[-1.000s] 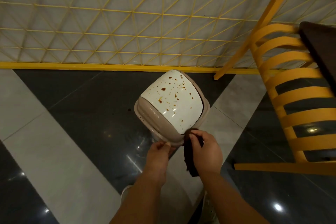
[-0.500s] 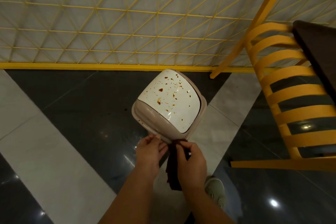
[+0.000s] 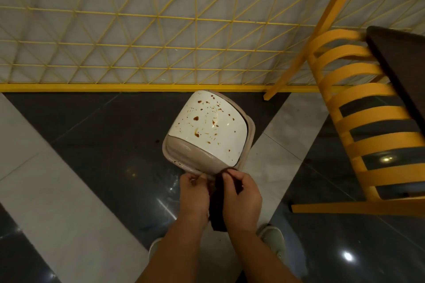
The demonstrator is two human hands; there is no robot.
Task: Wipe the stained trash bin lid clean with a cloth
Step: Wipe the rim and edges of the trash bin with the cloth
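Note:
A trash bin stands on the floor with a white swing lid (image 3: 207, 126) set in a beige rim (image 3: 184, 163). Brown stains speckle the lid. My left hand (image 3: 194, 193) grips the near edge of the beige rim. Right beside it, my right hand (image 3: 241, 200) holds a dark brown cloth (image 3: 217, 204) at the rim's near corner. The cloth hangs down between my two hands, and most of it is hidden behind them.
A yellow slatted chair (image 3: 358, 119) stands to the right, beside a dark table edge (image 3: 400, 71). A yellow wire grid partition (image 3: 161, 30) with a yellow base bar runs behind the bin. The floor is glossy black and grey tile. My shoes (image 3: 272, 241) show below.
The view shifted slightly. My hands stay at the bin's near rim, my right hand keeping the cloth at the corner. The stains look unchanged.

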